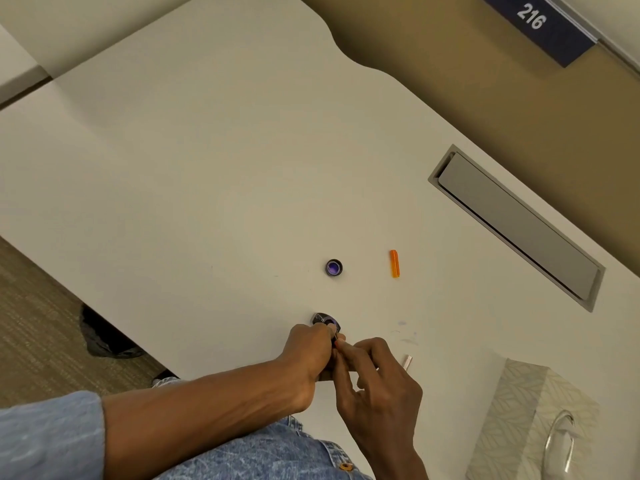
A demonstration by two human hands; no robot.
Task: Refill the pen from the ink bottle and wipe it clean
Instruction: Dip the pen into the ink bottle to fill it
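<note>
Left hand grips the ink bottle on the desk. Right hand pinches the mostly hidden pen at the bottle mouth, just beyond its fingertips. Brace the bottle; dip vertically; tissue box sits right

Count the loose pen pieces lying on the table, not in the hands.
2: an orange piece right of the bottle cap, and a clear piece just right of the right hand. The hands may hide others.
</note>
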